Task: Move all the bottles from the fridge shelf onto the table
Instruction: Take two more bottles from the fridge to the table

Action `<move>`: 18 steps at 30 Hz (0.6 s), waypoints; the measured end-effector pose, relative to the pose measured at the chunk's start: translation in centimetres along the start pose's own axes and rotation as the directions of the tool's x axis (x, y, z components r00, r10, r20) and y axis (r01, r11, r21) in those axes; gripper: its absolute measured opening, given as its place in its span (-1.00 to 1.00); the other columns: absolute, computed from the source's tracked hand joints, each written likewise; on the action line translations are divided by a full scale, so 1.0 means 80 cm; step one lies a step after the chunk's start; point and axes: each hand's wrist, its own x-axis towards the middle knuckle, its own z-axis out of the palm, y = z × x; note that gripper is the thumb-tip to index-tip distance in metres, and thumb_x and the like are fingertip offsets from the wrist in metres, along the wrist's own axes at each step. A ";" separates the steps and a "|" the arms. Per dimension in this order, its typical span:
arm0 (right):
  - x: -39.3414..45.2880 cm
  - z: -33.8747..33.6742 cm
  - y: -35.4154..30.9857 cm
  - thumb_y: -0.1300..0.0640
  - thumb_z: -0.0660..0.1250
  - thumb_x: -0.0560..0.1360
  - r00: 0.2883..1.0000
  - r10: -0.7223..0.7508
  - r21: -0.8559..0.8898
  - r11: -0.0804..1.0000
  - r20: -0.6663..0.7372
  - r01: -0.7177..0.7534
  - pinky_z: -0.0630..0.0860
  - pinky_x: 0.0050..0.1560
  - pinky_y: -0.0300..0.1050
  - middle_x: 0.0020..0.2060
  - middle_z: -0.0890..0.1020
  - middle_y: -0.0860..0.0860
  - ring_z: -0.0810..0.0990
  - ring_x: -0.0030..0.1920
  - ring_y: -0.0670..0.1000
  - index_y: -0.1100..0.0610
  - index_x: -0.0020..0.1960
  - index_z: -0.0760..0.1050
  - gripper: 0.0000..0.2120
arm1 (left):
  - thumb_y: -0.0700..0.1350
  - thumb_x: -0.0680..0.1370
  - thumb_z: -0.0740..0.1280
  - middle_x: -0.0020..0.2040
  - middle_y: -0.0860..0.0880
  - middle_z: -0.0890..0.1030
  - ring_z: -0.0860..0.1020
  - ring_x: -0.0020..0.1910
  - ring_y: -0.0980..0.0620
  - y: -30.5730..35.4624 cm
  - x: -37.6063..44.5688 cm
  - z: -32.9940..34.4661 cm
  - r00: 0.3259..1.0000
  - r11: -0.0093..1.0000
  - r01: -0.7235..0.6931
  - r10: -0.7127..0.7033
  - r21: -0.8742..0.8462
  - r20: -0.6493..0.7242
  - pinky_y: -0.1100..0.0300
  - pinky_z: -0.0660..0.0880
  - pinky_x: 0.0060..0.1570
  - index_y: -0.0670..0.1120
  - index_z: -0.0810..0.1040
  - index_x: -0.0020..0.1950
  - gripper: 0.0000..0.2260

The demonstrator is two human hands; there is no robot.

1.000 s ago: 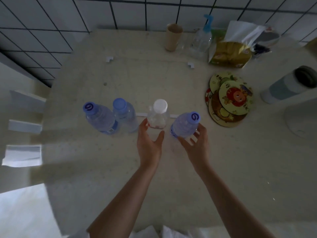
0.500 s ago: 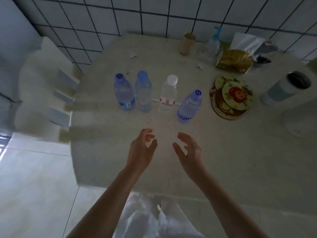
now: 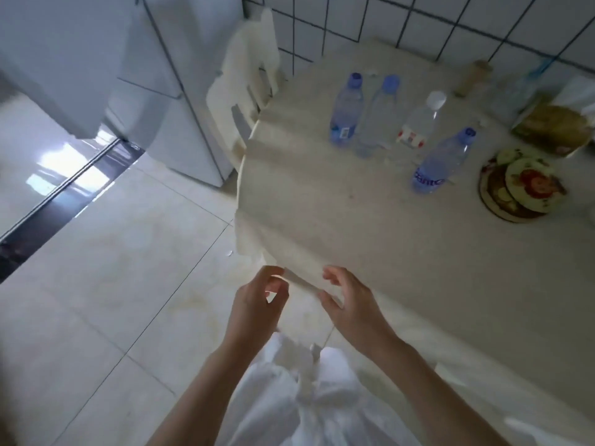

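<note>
Both our hands have pulled back off the table (image 3: 322, 220) edge: left hand (image 3: 257, 304) and right hand (image 3: 351, 304) hang loosely curled, holding nothing. Four bottles (image 3: 346, 109) stand upright together there. We judge more may wait in the fridge (image 3: 180, 91).

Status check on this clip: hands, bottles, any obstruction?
Left hand and right hand empty, loosely curled, at table edge. Four bottles upright on table. Fridge shut; chair between it and table.
</note>
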 end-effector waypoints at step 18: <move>-0.002 0.306 -0.274 0.05 0.30 0.55 0.878 -0.251 -0.062 0.952 0.407 0.301 0.30 0.11 -0.51 0.20 0.54 -0.14 0.48 0.20 -0.21 0.00 0.34 0.38 -0.63 | -0.18 0.54 0.35 -0.17 0.14 0.68 0.62 -0.15 0.31 -0.230 -0.113 -0.326 0.865 0.926 0.231 -0.336 -0.299 -0.372 0.49 0.45 -0.18 0.07 0.56 0.01 -0.85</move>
